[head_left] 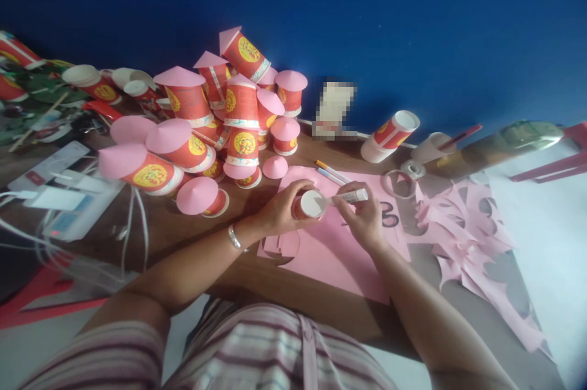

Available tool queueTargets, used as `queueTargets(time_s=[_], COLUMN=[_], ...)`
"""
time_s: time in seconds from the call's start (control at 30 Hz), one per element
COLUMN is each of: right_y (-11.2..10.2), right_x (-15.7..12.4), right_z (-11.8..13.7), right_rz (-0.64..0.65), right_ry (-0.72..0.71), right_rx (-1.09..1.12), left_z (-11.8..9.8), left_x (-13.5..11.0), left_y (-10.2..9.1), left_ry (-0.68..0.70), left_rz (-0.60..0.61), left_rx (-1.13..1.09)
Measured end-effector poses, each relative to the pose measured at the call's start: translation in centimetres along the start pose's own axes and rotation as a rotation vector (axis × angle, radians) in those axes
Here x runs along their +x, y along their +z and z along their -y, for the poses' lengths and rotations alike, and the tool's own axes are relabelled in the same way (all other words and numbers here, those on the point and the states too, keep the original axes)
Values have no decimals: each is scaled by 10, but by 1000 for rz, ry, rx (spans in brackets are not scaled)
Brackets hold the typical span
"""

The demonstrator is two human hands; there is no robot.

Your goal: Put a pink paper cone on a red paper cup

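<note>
My left hand [282,209] is wrapped round a small red paper cup [308,204], its white bottom turned toward me. My right hand [362,219] pinches a white glue stick [351,196], whose tip touches the rim of the cup's bottom. Both hands hover over a sheet of pink paper [330,255] on the wooden table. A silver bracelet [235,237] sits on my left wrist.
A heap of red cups with pink cone lids [215,127] fills the table's back left. Pink paper scraps [463,237] lie at the right, with tape rolls [403,179], pens [330,171] and a lying cup [389,135]. Chargers and cables [68,200] are at the left.
</note>
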State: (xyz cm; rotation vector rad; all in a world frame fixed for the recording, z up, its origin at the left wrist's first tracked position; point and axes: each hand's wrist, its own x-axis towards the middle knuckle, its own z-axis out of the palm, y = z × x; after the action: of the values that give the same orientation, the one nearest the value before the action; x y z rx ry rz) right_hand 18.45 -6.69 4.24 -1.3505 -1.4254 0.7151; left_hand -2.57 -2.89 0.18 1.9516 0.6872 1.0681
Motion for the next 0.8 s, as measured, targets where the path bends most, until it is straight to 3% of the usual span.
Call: queueTargets(time_s=[0.23, 0.5, 0.8], right_y=[1, -2, -1], right_x=[1, 5, 12], right_z=[-5, -11, -15], right_rz=[-14, -27, -33], right_ry=[51, 199, 223], right_rx=[43, 148, 201], left_z=[-3, -9, 3], left_x=[0, 5, 2], left_y=[-1, -9, -3], left_ry=[-54, -15, -119], left_rz=[13, 153, 5], left_rx=[-75, -238, -127])
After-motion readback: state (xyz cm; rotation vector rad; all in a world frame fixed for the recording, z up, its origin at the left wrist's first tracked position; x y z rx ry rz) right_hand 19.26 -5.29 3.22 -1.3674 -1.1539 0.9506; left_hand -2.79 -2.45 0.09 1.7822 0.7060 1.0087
